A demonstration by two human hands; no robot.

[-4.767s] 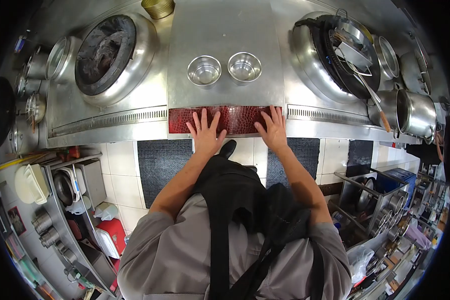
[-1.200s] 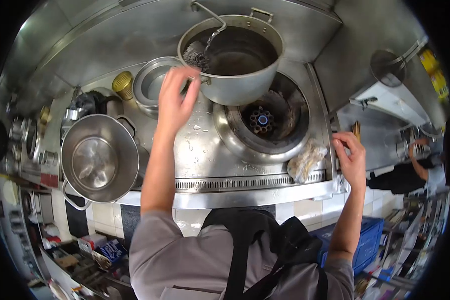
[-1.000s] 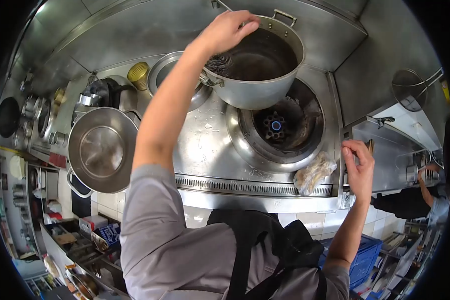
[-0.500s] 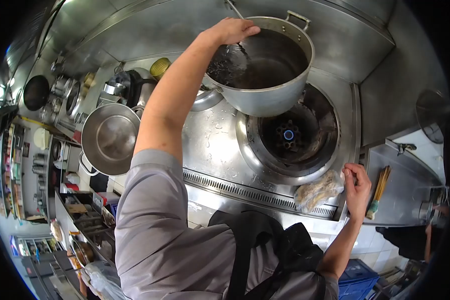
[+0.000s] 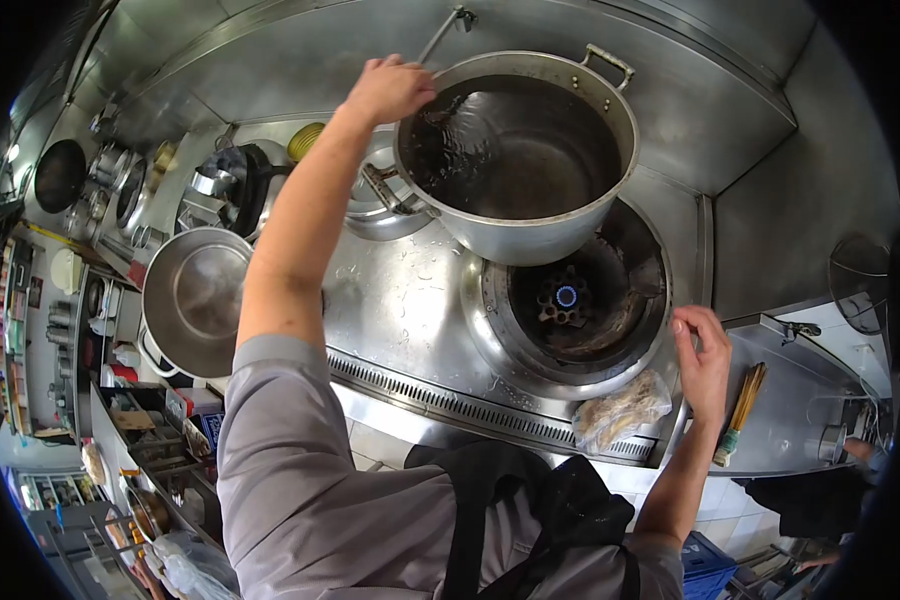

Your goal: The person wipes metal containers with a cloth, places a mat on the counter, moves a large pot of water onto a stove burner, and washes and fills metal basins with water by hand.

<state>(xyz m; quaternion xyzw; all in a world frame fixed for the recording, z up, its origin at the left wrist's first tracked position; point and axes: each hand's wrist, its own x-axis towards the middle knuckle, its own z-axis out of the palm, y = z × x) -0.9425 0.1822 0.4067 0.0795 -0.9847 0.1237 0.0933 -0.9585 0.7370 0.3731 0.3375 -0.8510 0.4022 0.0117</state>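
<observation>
My left hand (image 5: 388, 92) is closed around the thin metal faucet spout (image 5: 438, 42), just left of the big pot's rim; its fingertips are partly hidden. The large aluminium pot (image 5: 530, 240) holds dark-looking water with ripples on its left side. It sits tilted over the back of the round wok burner (image 5: 567, 345), where a small blue flame shows. My right hand (image 5: 705, 365) hovers by the stove's right edge, fingers loosely curled and thumb apart, with nothing visible in it. Nearest to it lies a clear plastic bag (image 5: 622, 410) with pale brown contents.
A second empty-looking pot (image 5: 195, 300) stands to the left. Behind it are a yellow ribbed container (image 5: 305, 140) and dark pans. A bamboo brush (image 5: 740, 415) lies on the right-hand counter. Another person's dark clothing (image 5: 810, 500) shows at the far right.
My left hand has swung the spout leftward, from over the pot to beside its rim. The splashing in the water has died down to ripples. My right hand stays near the stove edge.
</observation>
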